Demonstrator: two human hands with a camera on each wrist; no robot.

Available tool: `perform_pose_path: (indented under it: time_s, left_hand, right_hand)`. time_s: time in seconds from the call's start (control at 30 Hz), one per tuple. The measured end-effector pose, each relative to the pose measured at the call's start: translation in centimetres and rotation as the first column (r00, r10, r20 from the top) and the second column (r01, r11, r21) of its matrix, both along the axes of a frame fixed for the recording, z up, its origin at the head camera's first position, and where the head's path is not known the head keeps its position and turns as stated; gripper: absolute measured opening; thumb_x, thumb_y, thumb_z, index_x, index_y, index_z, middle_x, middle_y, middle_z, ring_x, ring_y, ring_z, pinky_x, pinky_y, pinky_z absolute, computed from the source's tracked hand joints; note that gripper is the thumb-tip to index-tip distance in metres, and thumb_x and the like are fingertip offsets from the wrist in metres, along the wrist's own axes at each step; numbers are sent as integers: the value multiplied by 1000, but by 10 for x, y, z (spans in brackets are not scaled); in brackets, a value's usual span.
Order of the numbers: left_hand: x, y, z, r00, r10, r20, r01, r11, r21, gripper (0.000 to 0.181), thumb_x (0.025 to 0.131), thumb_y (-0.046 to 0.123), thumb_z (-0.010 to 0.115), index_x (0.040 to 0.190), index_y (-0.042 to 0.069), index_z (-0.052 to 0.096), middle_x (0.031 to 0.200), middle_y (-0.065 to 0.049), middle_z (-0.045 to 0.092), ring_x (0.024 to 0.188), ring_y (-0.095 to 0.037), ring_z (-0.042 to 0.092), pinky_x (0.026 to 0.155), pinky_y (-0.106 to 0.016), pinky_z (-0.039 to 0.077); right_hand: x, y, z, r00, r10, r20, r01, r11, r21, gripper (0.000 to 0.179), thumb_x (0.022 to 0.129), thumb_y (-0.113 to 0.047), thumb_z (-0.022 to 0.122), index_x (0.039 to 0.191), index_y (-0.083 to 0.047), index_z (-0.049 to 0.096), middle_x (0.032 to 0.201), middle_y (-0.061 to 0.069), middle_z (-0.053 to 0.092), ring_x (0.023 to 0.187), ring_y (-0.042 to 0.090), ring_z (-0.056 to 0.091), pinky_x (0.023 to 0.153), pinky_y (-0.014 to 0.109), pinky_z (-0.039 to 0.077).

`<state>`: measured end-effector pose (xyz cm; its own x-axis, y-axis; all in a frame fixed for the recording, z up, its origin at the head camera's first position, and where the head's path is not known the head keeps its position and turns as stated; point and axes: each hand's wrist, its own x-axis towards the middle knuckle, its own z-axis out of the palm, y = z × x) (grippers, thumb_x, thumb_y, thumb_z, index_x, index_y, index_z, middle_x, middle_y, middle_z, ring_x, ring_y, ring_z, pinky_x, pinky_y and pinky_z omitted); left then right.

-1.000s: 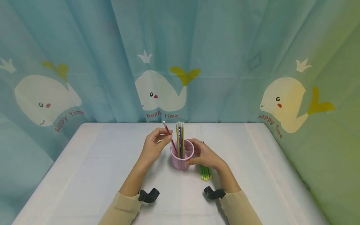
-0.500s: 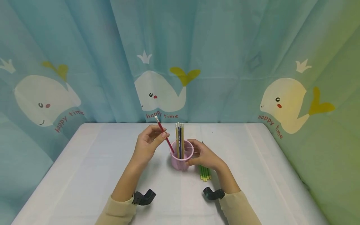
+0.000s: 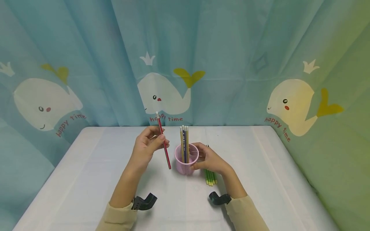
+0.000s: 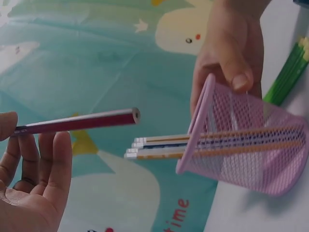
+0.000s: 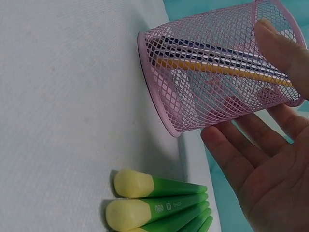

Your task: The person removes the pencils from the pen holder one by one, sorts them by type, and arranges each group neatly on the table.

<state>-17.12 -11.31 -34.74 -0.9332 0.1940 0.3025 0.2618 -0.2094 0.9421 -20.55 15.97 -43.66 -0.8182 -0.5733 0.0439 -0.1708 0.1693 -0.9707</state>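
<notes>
In the head view my left hand [image 3: 145,146] pinches a red pencil [image 3: 166,151] between thumb and fingers. The pencil slants, white eraser end up, and its lower end is in the air left of a pink mesh pencil cup [image 3: 183,169]. A flat, unsharpened end of the red pencil [image 4: 106,119] faces the cup in the left wrist view. My right hand [image 3: 212,160] holds the cup from its right side, thumb near the rim and fingers around the far side. Yellow and dark blue pencils [image 3: 184,141] stand in the cup, erasers up.
Several green pencils [image 3: 211,178] with yellow ends lie bunched on the white table [image 3: 86,179], beside the cup and partly under my right hand. Behind the table hangs a blue-green curtain [image 3: 231,64] printed with whales.
My left hand has moved left and lifted the red pencil out of the cup, so its lower end now hangs outside the rim. The right hand and the cup have stayed in place.
</notes>
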Motion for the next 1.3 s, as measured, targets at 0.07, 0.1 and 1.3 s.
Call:
perform_pose_path:
  time_s: [0.07,0.1,1.3]
  left_hand:
    - [-2,-3,-1,1000,7,9,-7,1000,-4,14,99,6,60,112,9,55,96,-5,59,84,-15,68,85,-35,61]
    - [-3,-4,-2,1000,9,14,-9,1000,-7,14,99,7,60,112,9,55,97,-6,58,84,-15,68,85,-35,61]
    - [-44,-28,-60,973,29,228,45,948,-314,41,97,9,65,132,-3,48,105,-13,57,85,-13,67,77,-34,62]
  right_hand:
    - [0,0,0,1000,-4,1,4,1000,6,81,72,0,86,142,-13,47,136,9,58,127,27,55,107,43,48]
    - [0,0,0,1000,-5,2,5,1000,8,81,72,-1,86,142,-13,47,136,9,58,128,27,55,107,43,48]
    - [0,-1,1,1000,-17,-5,17,1000,13,81,73,-3,86,144,-9,46,138,15,56,129,33,54,107,47,48]
